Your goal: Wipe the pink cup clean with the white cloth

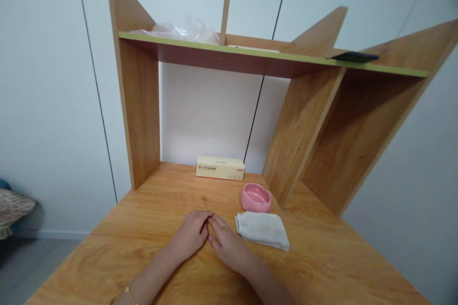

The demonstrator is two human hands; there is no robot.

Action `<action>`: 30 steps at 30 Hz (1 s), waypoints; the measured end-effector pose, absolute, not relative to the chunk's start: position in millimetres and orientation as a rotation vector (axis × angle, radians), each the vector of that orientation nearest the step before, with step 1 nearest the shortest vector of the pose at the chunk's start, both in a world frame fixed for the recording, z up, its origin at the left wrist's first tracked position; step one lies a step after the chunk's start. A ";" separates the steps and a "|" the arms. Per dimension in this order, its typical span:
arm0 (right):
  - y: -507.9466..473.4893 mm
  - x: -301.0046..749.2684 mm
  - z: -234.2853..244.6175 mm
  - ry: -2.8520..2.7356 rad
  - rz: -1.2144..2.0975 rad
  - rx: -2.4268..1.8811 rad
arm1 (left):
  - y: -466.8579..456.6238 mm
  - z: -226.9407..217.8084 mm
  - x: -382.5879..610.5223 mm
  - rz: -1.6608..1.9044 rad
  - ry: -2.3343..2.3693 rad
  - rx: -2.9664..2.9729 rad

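Note:
My left hand (193, 232) rests on the wooden desk (143, 233), its fingers loosely curved and holding nothing that I can see. My right hand (228, 243) lies beside it, fingers stretched forward, with its fingertips meeting those of the left. Just right of my right hand is a folded white cloth (263, 229). Behind the cloth sits a pink ashtray (255, 198) with notches in its rim. A long cream box (220, 167) with printed lettering lies farther back, near the wall.
A wooden hutch with a left side panel (141, 119) and a divider (304, 128) rises from the desk. Its upper shelf (200, 47) carries a crumpled clear plastic bag (189, 29) and a flat black item (354, 56). Patterned fabric (14, 207) shows at far left.

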State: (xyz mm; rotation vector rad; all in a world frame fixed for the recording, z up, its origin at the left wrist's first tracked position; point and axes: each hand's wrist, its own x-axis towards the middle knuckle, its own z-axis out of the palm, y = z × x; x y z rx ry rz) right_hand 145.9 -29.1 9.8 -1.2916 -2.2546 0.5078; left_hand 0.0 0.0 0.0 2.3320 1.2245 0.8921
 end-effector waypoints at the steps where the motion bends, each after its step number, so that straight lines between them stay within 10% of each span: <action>1: -29.6 145.0 10.1 -2.258 0.489 -1.298 | -0.9 0.9 0.3 0.893 1.232 2.328; 16: -51.8 195.4 54.0 -2.204 -0.132 -1.741 | 4.5 13.9 8.6 1.003 1.329 2.210; 30: -66.5 231.5 33.9 -2.021 -0.050 -1.819 | 53.2 49.9 104.1 0.714 1.351 1.832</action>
